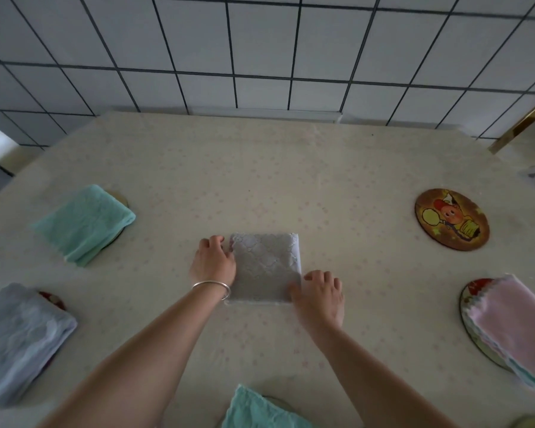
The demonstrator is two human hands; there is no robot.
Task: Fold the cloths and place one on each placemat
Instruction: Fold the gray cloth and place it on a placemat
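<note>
1. Your bench (291, 180), under a pale dotted covering, fills the view and carries everything.
2. The blue-grey folded cloth (19, 338) lies far to the left of your left grip and nearer you, hiding most of its placemat.
3. The mint folded cloth (84, 223) sits well left of your left grip, a little beyond it, on a mat that barely shows.
4. The pink folded cloth (519, 325) lies well right of your right grip on a round mat.
5. A second mint cloth (254, 409) lies nearest you, between your forearms.
6. The grey cloth (266, 267) lies flat between your grips, folded to a rectangle; its long axis points away from you, toward the tiled wall.
7. The bare cartoon placemat (451, 219) lies well right of and beyond your right grip.
8. Your left hand (213, 261) has its fingers curled on the cloth's far left edge.
9. Your right hand (320, 293) has curled fingers at the near right corner; whether they pinch it, you cannot tell.
</note>
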